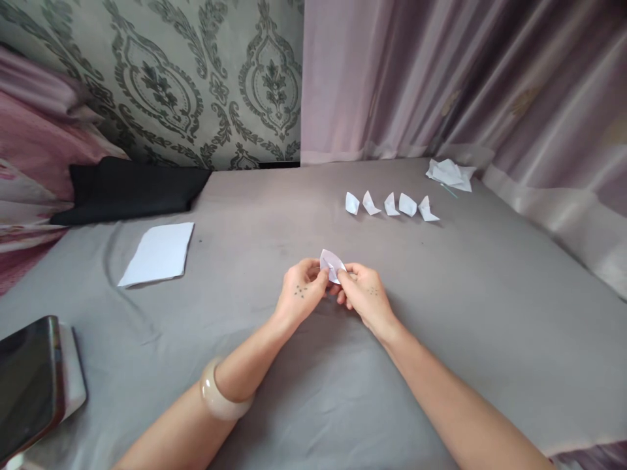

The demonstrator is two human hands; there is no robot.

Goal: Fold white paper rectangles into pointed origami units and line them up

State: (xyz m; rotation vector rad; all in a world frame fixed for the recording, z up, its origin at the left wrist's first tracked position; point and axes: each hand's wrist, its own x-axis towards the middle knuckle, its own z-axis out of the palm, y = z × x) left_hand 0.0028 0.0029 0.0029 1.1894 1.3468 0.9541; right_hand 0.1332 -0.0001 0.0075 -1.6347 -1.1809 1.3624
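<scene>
A small folded white paper boat (332, 261) is held up between both hands near the middle of the view, its hollow side facing me. On its left edge, my left hand (302, 290) is closed, thumb against the paper. Gripping the lower right side is my right hand (363, 290), its thumb pressed into the fold and fingers curled behind. The lower part of the folded paper is hidden by the thumbs. Beyond the hands, several small folded paper boats (390, 205) stand in a row on the grey cloth.
A stack of white paper (159, 254) lies at left, with black cloth (132, 190) behind it. A dark-screened phone (29, 385) rests at the near left edge. Crumpled or folded white papers (450, 173) and a thin green stick (449, 190) lie far right. Curtains (392, 78) border the grey surface.
</scene>
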